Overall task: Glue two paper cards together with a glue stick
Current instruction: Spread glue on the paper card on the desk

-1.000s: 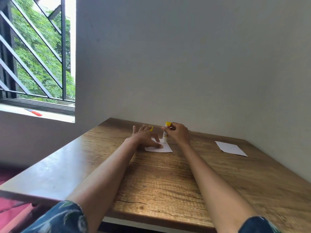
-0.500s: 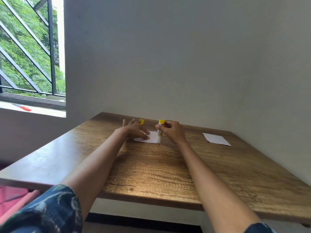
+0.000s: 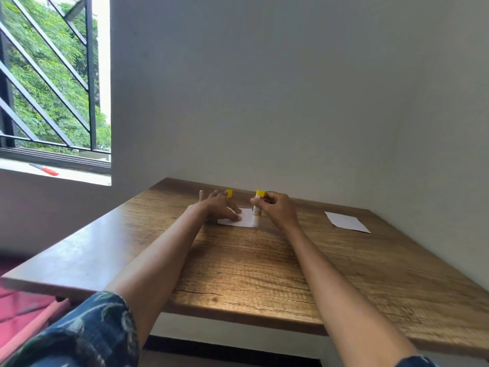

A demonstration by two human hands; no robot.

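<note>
- Head view: plain grey walls met in a corner behind a wooden table (image 3: 264, 274), with a barred window (image 3: 53, 88) to the left and a red-tipped object (image 3: 45, 169) lying on its sill.
- Near the table's far edge lay a white paper card (image 3: 247, 221); the left hand (image 3: 221, 207) rested on its left part, fingers fairly straight and spread, pressing it flat.
- The right hand (image 3: 277, 209) had its fingers curled round the glue stick (image 3: 257, 207), held upright with its lower end on the card's right edge.
- A second paper card (image 3: 346, 222) lay well apart to the right, near the wall, untouched.
- A small yellow piece (image 3: 229, 193), probably the stick's cap, sat just beyond the left hand.
- Handling, as a judgement: the cards looked thin, light and bendable, likely to slide or crease under the stick unless pinned; best taken by an edge or corner. The stick seemed rigid and light, well gripped round its barrel.
- Hard to make out: whether glue was exposed at the tip, how much of the card was coated, and the card's left part under the palm. The fingertips of the right hand were hidden behind the stick.
</note>
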